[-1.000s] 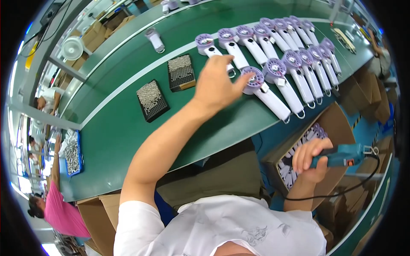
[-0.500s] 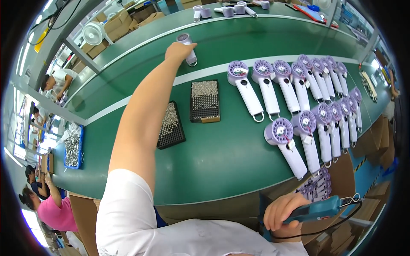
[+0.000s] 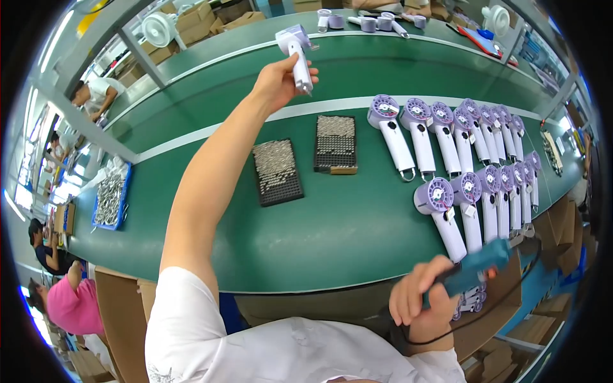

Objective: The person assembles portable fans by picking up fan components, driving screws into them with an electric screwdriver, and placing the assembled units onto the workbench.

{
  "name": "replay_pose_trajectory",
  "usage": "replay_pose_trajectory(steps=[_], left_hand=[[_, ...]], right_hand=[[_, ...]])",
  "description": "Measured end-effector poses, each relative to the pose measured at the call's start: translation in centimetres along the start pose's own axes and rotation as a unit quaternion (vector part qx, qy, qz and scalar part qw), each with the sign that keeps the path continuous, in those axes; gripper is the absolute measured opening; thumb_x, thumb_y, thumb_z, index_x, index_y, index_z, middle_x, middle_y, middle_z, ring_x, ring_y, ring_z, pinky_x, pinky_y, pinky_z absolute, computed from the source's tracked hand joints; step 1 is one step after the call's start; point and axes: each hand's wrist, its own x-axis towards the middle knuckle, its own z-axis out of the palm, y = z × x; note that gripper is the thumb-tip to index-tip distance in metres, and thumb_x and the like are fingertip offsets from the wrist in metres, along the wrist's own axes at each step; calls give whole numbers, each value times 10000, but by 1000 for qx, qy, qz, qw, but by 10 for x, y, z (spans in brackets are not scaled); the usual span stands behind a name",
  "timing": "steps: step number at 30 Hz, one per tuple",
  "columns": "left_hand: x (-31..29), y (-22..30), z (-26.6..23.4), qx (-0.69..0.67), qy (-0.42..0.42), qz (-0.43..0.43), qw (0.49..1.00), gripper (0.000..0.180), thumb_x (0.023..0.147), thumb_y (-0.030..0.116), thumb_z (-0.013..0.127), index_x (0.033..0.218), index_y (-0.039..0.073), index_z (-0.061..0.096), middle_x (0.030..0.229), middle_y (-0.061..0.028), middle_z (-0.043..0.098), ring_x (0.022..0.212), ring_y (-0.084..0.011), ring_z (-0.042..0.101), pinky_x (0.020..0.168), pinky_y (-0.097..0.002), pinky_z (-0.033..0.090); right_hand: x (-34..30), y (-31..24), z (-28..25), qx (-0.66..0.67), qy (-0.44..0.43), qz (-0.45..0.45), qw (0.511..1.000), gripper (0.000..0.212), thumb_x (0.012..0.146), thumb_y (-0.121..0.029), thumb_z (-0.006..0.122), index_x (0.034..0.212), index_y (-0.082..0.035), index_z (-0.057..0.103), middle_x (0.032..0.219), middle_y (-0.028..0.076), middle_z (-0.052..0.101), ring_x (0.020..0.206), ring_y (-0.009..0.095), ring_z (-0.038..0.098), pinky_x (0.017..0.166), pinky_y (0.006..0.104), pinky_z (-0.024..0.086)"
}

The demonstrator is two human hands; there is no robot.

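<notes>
My left hand [image 3: 276, 84], arm stretched over the far strip of the green bench, is closed round the handle of a white-and-lilac handheld fan [image 3: 299, 62], held with its round head up. Near the bench's front edge my right hand [image 3: 418, 297] grips a teal electric screwdriver [image 3: 472, 268] with a black cord; it is slightly blurred. Between my hands lie two black screw trays, one nearer [image 3: 279, 191] and one farther [image 3: 336, 151], both partly filled with small screws. To their right, more handheld fans [image 3: 396, 148] lie in two rows, their heads showing inner parts.
A blue bin [image 3: 119, 220] of shiny metal pieces sits at the bench's left end. Beyond the white divider, more fan parts [image 3: 377, 24] lie on the far bench. Cardboard boxes [image 3: 124, 300] stand below the near edge. Co-workers sit at the left, one in a pink top [image 3: 73, 306].
My left hand has picked the fan up off the far strip and tilted it upright. My right hand has shifted slightly, the screwdriver swinging up and left. The view has turned a little.
</notes>
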Motion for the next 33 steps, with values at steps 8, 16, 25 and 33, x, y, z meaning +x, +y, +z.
replay_pose_trajectory(steps=[8,16,25,33], left_hand=[[-218,7,-16,-23,-89,111,990,505,1036,379,579,1340,-15,493,1113,-180,679,983,-311,712,883,-431,583],[-319,-17,-8,-35,33,152,987,489,918,205,781,1268,-2,508,1074,-183,670,995,-309,698,902,-488,587],[-341,-18,-12,-35,-4,186,982,554,889,92,792,1353,-64,533,1153,-174,695,1082,-260,696,946,-421,567],[-341,-6,-16,57,-46,165,984,438,954,191,732,1241,-112,599,1195,-225,688,1159,-331,669,1021,-479,522]], right_hand=[[62,66,69,-187,83,47,978,158,895,10,735,1010,23,627,642,68,611,457,142,587,425,301,475],[70,122,124,-407,2,7,914,320,792,-97,888,1045,-11,712,604,-5,632,489,73,590,459,227,434],[60,138,123,-438,-16,-97,893,290,803,-62,870,1048,-27,718,610,-24,632,497,54,582,460,215,434],[66,133,120,-429,-4,-54,902,242,824,-51,849,1021,-3,717,633,-3,651,484,59,576,437,217,415]])
